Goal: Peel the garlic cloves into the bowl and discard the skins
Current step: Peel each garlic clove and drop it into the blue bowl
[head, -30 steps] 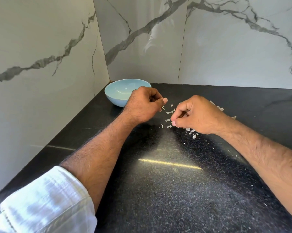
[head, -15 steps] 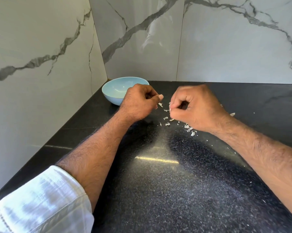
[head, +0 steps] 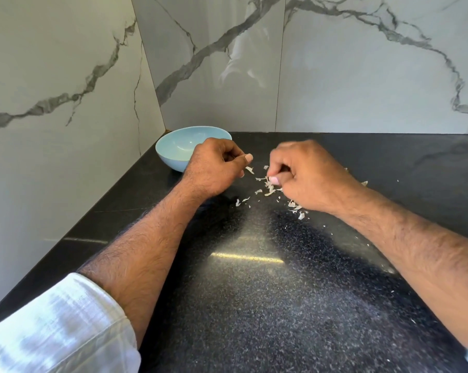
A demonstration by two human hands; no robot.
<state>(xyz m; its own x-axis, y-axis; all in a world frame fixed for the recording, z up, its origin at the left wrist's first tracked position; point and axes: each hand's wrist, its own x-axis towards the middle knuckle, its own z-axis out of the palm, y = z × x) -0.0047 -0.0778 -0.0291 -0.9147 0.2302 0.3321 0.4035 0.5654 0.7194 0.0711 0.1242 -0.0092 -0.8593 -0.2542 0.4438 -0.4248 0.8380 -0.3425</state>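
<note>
- The thin, papery, off-white garlic skins (head: 269, 188) lie scattered on the black speckled stone countertop (head: 254, 305), to the right of the bowl and mostly around and under the right hand. The scraps probably lie here because peeling is done over this spot.
- No garlic clove is plainly visible. One may be enclosed in either fist; this cannot be confirmed.
- The pale blue, round ceramic bowl (head: 173, 149) sits in the corner where the two white grey-veined marble wall panels (head: 65, 76) meet. Its visible interior shows no cloves; part of it is hidden behind the left hand.
- The left hand (head: 214, 168) is just right of the bowl, overlapping its rim in view. Fingers are curled into a loose fist and the thumb extends toward the right hand. Whether it holds anything cannot be told.
- The right hand (head: 308, 173) is further right of the bowl, low over the skins, knuckles up. Its fingers are curled and the thumb tip presses down among the scraps, apparently pinching or gathering skin.
- Both forearms converge from the near edge. A rolled white fabric sleeve (head: 57, 327) covers the left upper forearm.
- Judgement: skin collection is under way; discarding is not yet done.
</note>
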